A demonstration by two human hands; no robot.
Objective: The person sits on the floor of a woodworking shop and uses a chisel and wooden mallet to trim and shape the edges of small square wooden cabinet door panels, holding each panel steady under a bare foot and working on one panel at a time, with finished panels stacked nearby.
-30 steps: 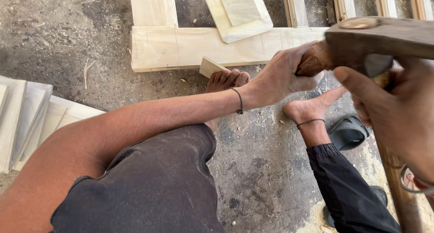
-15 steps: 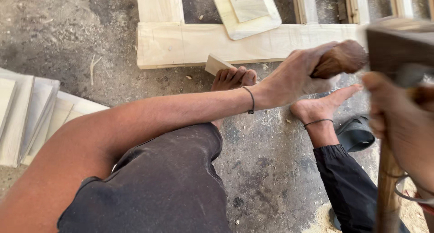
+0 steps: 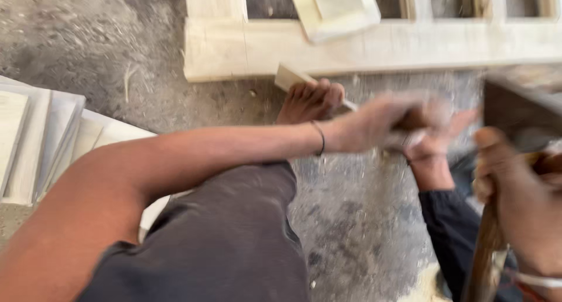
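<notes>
- Gritty concrete floor (image 3: 363, 231), pale wood frame (image 3: 410, 44) lying across the top.
- My left hand (image 3: 380, 126) is closed round a blurred chisel handle (image 3: 410, 129), just in front of my toes.
- My right hand (image 3: 515, 190) grips the mallet (image 3: 521, 108) by its shaft, at the right edge.
- Mallet likely heavy and rigid; hold low on the shaft.

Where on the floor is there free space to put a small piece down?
Bare concrete floor lies left of the wooden frame, above the stacked panels. It is crowded near the left hand, right hand and feet.
</notes>
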